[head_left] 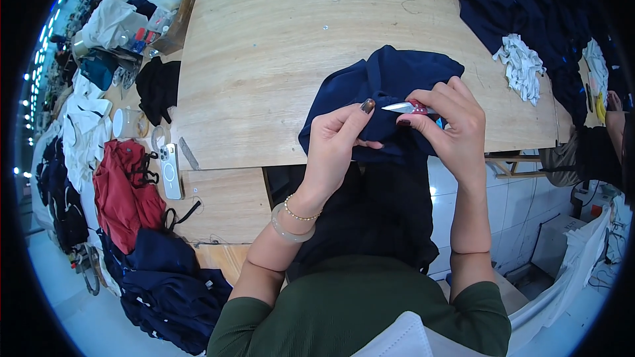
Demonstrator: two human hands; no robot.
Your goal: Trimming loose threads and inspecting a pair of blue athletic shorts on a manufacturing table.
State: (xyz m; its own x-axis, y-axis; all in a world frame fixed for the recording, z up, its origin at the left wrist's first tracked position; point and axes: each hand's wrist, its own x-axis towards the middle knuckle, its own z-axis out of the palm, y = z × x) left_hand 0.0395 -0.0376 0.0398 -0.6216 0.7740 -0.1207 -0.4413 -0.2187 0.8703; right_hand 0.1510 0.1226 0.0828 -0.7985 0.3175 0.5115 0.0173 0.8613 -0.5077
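A dark navy garment (403, 69) lies bunched at the table's front edge, part of it hanging over toward my lap. My left hand (338, 133) pinches a fold of it between thumb and fingers. In my right hand (452, 119) is a pair of small thread snips (399, 108) with pointed silver blades and a red part at the grip. Their tips point left, close to my left thumb and just over the cloth. Whether the blades touch the fabric I cannot tell.
Left of the table are a red garment (126, 192), a phone (170, 172), a clear mug (129, 123) and a cardboard box (177, 23). White scraps (520, 67) and a large navy cloth pile (512, 3) lie at the right. Another person's arm (615, 129) shows at the far right.
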